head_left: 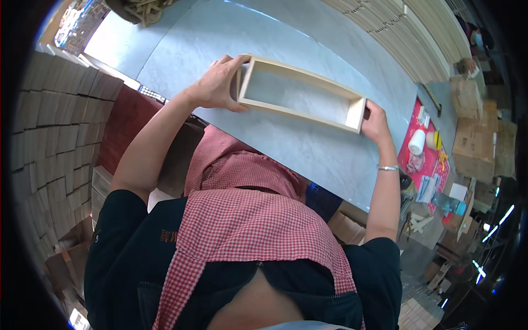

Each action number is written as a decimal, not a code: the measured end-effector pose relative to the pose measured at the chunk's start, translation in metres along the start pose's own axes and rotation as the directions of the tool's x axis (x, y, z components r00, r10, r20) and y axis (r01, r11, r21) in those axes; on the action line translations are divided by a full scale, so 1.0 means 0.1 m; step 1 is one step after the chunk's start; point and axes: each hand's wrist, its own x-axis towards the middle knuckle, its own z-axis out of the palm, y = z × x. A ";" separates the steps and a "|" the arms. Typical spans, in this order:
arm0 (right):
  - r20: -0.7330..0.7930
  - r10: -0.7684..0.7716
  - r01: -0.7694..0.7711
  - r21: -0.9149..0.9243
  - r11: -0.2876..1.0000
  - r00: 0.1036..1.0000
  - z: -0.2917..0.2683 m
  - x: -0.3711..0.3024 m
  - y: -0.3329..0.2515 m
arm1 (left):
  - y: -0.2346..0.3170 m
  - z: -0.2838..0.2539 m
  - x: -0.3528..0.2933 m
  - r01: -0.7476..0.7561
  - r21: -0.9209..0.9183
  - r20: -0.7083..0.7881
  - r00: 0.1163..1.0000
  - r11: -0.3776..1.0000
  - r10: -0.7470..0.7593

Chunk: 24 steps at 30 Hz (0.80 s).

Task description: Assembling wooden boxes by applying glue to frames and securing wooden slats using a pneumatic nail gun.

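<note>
Fingers of the left hand point(219, 85) and right hand point(376, 124) clasp opposite ends of a rectangular wooden frame point(300, 116); below them spreads a marbled tabletop point(308, 157).

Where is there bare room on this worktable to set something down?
On the grey tabletop: the strip between the wooden frame and the near edge, and the area beyond the frame, toward the stacked strips. Another patch lies between the left hand and the container of wooden pieces. Crowded: the red sheet at right, around the white cylinder.
</note>
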 end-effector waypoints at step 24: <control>-0.275 -0.278 0.231 -0.192 0.954 0.920 0.93 0.66 -2.06 | -0.16 -0.09 0.07 -0.067 0.139 0.030 0.998 0.988 0.064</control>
